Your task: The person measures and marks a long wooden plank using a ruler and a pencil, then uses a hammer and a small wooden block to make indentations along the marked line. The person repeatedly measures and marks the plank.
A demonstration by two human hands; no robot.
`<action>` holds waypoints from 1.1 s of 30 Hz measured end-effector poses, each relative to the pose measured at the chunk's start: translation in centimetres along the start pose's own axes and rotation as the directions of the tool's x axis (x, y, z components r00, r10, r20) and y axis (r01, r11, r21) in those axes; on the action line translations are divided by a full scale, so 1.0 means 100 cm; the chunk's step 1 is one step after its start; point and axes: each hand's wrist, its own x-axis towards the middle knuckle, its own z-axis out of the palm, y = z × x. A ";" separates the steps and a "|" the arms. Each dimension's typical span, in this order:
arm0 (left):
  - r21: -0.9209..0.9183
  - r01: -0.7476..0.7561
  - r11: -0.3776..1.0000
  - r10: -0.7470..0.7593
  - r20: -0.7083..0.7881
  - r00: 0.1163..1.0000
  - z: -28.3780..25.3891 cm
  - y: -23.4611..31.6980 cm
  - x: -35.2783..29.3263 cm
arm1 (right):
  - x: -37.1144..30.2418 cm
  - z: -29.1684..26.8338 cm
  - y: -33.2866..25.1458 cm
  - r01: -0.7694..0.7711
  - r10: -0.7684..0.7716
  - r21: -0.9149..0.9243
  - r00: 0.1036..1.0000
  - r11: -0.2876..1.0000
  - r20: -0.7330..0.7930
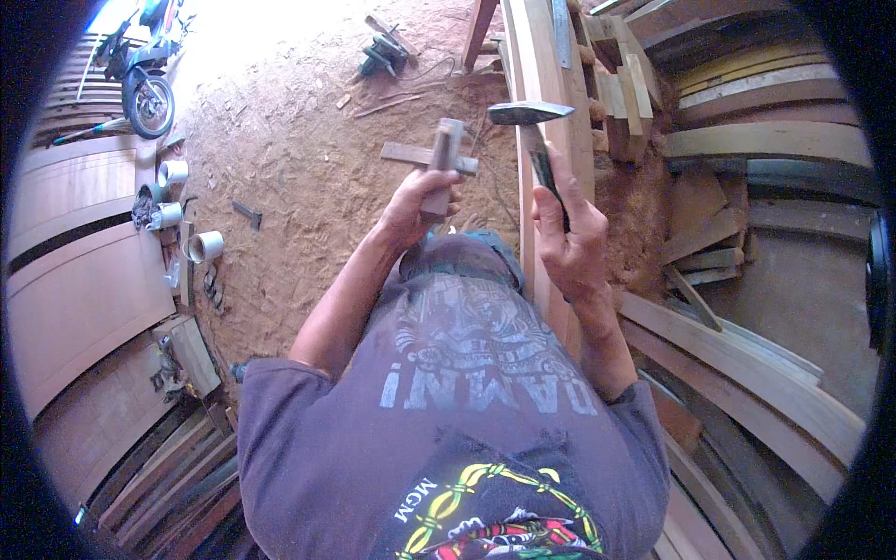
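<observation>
My left hand (422,207) is closed around a cross-shaped wooden tool (442,163), a thick upright block with a flat bar running crosswise. The frame does not show its exact kind. In my right hand (571,233) is a hammer (530,114) with a metal head and a dark handle, its head raised. The hammer head is to the right of the wooden tool and apart from it. Behind the hammer, a long wooden beam (539,56) runs away from me, with a metal ruler-like strip (561,33) on it.
Stacked planks (747,364) line the right side. A green power tool (381,54) lies on the dusty floor ahead. To the left are white buckets (205,245), a small dark tool (247,215) on the ground and wooden panels (93,289). A motorcycle (149,98) stands at the far left.
</observation>
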 end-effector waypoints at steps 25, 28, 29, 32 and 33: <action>-0.291 0.013 0.957 0.071 0.278 0.958 -0.002 0.016 -0.021 | -0.047 -0.024 0.074 -0.294 0.218 -0.143 0.892 0.945 -0.396; -0.288 -0.029 0.957 0.100 0.234 0.967 0.001 0.019 -0.023 | -0.074 -0.029 0.133 -0.424 0.298 -0.261 0.862 0.867 -0.410; -0.285 -0.028 0.958 0.107 0.263 0.959 0.002 0.019 -0.024 | -0.087 -0.026 0.150 -0.508 0.390 -0.282 0.837 0.814 -0.383; -0.291 -0.036 0.956 0.124 0.292 0.948 0.005 0.019 -0.021 | -0.120 -0.013 0.195 -0.466 0.353 -0.281 0.859 0.839 -0.370; -0.287 -0.041 0.957 0.131 0.303 0.944 0.006 0.018 -0.021 | -0.132 -0.008 0.204 -0.516 0.405 -0.263 0.833 0.815 -0.377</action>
